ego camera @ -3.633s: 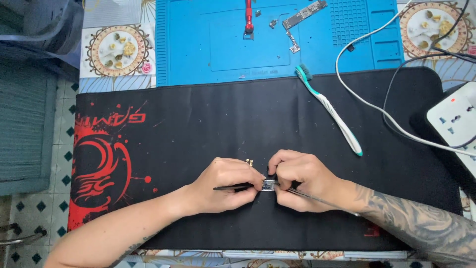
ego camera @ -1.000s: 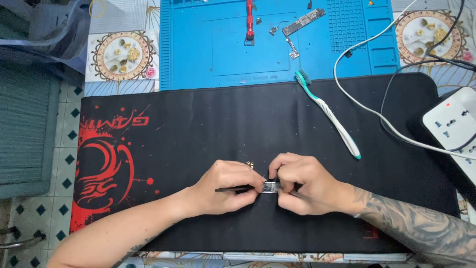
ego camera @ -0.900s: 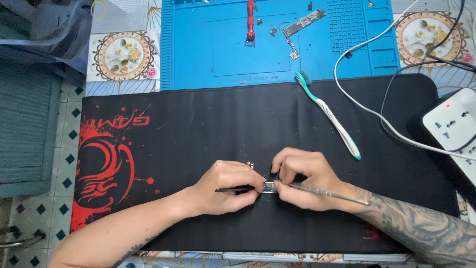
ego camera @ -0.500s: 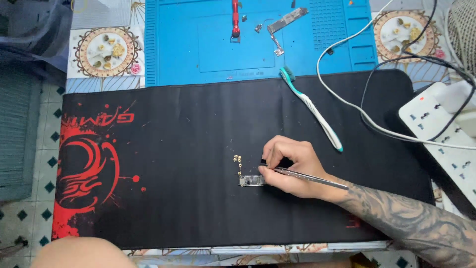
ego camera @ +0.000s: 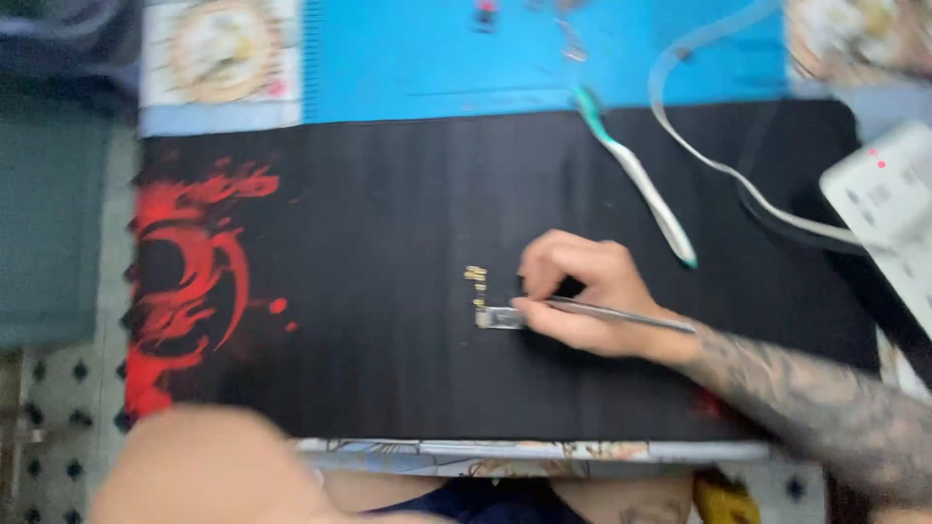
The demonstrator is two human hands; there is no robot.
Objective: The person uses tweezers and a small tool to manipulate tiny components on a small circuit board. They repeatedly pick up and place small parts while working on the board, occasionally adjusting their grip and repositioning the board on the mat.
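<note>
While the left hand is out of view, the right hand [ego camera: 582,296] at mid-frame has its fingers [ego camera: 544,315] pinched shut around slim metal tweezers [ego camera: 621,313], tips on a small metal part [ego camera: 499,317].

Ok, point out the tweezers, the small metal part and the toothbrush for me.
Tweezers [ego camera: 621,315], head view, middle of the shaft.
Metal part [ego camera: 497,317], head view, its centre.
Toothbrush [ego camera: 646,194], head view, middle of the white handle.

Black mat [ego camera: 408,194] (red swirl), blue pad [ego camera: 437,58]
</note>
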